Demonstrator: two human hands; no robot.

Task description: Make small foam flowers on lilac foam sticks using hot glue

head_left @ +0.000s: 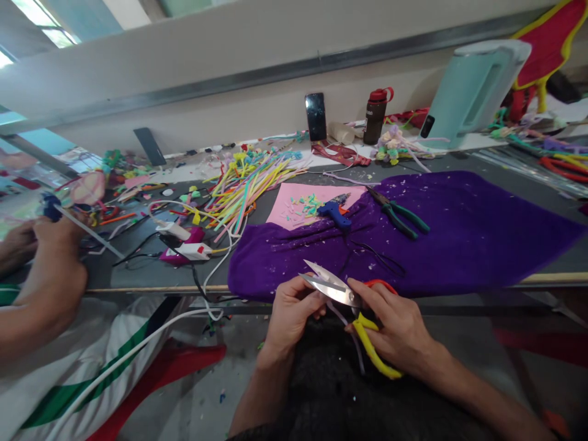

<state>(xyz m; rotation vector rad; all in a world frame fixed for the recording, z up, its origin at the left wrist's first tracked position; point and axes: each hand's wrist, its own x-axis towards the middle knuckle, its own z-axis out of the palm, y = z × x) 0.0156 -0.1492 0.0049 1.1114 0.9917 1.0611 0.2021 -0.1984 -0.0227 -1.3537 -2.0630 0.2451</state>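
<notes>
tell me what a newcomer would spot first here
Probably the broad purple cloth, spread from the centre of the picture to the right. Just in front of it, the right hand holds scissors with yellow and red handles, their shiny blades apart. Next might come the pile of bright strips, mostly yellow, pink and green, lying beyond the cloth and to its left.
</notes>
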